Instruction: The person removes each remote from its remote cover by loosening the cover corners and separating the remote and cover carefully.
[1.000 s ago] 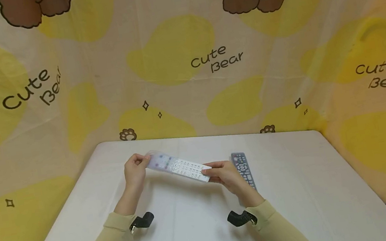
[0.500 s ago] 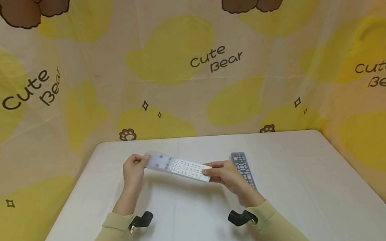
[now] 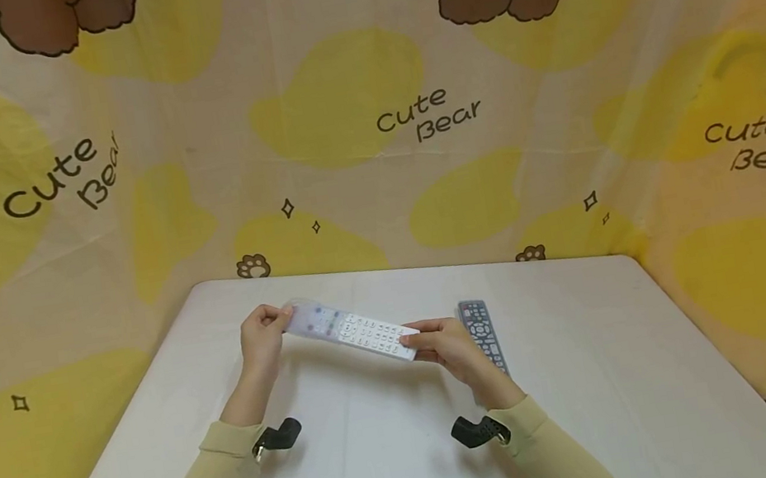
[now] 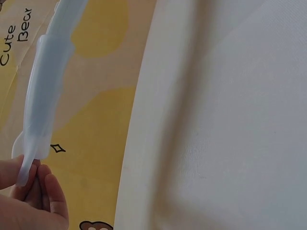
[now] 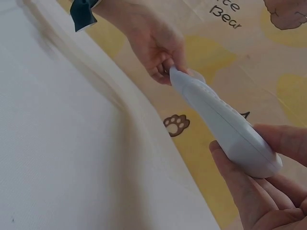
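Held up over the table is a white remote control (image 3: pixel 373 336), tilted with its left end higher in the head view. A translucent soft cover (image 3: pixel 316 320) encloses its left part; bare button rows show to the right. My left hand (image 3: pixel 263 337) pinches the cover's far-left end, and in the left wrist view a thin flap of the cover (image 4: pixel 43 96) is stretched between thumb and fingers. My right hand (image 3: pixel 448 346) grips the remote's bare right end, thumb on the button face and fingers beneath, as the right wrist view of the remote (image 5: pixel 235 132) confirms.
A second, dark grey remote (image 3: pixel 480 328) lies on the white table (image 3: pixel 600 372) just behind my right hand, partly hidden by it. Patterned fabric (image 3: pixel 333 113) stands as a wall behind the table and along its sides.
My left hand has drifted slightly left, and the cover's edge has shifted a little left with it along the remote. My right hand stays almost still.
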Demonstrator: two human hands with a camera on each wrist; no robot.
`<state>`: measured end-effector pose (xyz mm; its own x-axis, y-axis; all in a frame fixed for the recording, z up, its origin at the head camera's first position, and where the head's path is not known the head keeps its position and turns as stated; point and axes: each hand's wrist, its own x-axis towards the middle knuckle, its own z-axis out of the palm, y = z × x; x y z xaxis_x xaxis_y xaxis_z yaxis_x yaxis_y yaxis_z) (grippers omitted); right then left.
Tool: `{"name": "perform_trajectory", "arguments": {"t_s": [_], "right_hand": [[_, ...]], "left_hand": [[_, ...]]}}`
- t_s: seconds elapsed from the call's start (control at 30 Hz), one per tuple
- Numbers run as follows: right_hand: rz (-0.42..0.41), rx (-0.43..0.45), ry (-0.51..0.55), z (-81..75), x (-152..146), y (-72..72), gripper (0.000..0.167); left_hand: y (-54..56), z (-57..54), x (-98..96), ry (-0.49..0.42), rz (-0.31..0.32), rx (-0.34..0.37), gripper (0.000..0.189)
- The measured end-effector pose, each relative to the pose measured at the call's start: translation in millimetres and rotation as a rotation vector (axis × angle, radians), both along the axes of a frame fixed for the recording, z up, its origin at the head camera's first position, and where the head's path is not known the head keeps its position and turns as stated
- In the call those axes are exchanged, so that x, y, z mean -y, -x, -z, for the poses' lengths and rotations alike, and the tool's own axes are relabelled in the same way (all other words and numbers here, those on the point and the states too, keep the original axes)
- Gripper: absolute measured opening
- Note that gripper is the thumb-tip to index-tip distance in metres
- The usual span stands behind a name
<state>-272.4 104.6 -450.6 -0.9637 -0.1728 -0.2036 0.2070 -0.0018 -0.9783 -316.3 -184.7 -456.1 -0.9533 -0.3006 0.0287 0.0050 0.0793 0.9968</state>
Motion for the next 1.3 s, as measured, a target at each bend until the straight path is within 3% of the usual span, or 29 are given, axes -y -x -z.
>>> {"name": "perform_trajectory", "arguments": {"t_s": [1.3], "right_hand": [[0.009,0.006,0.023,0.3,-3.5,-3.9,0.037]], "left_hand": [[0.2,0.6,-0.6,-0.007,0.004,0.004,0.018]]}}
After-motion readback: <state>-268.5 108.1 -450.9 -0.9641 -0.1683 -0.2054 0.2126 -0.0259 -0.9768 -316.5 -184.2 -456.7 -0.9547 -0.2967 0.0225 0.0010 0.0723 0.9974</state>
